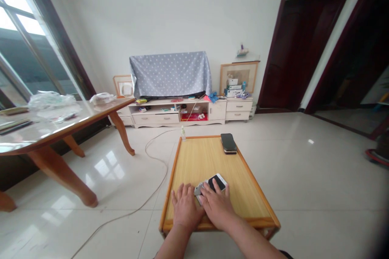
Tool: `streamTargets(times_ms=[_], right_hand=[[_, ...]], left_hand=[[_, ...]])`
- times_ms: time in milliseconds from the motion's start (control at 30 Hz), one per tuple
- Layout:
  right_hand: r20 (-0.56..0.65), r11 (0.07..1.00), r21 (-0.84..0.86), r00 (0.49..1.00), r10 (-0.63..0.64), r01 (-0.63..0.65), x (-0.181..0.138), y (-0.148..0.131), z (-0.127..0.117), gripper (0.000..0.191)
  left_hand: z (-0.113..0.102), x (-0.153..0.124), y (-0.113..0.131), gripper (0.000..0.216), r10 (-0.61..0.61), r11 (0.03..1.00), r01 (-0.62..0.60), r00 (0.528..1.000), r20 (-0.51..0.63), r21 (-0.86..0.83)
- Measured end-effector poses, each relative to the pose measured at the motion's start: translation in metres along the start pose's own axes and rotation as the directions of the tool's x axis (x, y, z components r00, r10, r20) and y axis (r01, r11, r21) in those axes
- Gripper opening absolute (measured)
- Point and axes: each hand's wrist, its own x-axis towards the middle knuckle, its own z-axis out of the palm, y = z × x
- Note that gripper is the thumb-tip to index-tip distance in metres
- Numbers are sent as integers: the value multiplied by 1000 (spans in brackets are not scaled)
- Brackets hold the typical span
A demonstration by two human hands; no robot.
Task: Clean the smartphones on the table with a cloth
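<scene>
A white smartphone [219,182] with a dark screen lies aslant near the front of a low wooden table. My right hand [218,207] rests across it, fingers spread over the screen and edges, gripping it against the tabletop. A crumpled grey cloth [198,189] lies at the phone's left part, under my right fingertips and between both hands. Just left of it, my left hand [186,206] lies flat with its fingers apart, its fingertips on the wood. My palms and fingers hide the phone's lower part and some of the cloth.
On the low table [200,156], a dark phone-like stack [228,143] lies at the far right, and a small clear bottle [182,133] stands at the far left corner. A cable [165,166] runs over the floor. A larger table [91,111] stands left, a white cabinet [158,119] ahead.
</scene>
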Motion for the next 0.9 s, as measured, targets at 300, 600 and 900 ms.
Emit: streamTargets(times_ms=[300, 600, 900], right_hand=[[45, 974, -31, 973, 227, -225, -4, 14, -20, 58], [1, 975, -10, 975, 224, -224, -14, 18, -27, 61], [-6, 999, 15, 999, 43, -43, -31, 9, -13, 58]], left_hand=[[0, -2, -1, 57, 37, 999, -37, 999, -30, 2], [0, -3, 1, 60, 39, 999, -39, 999, -34, 2], [1, -2, 2, 56, 48, 999, -47, 999, -16, 11]])
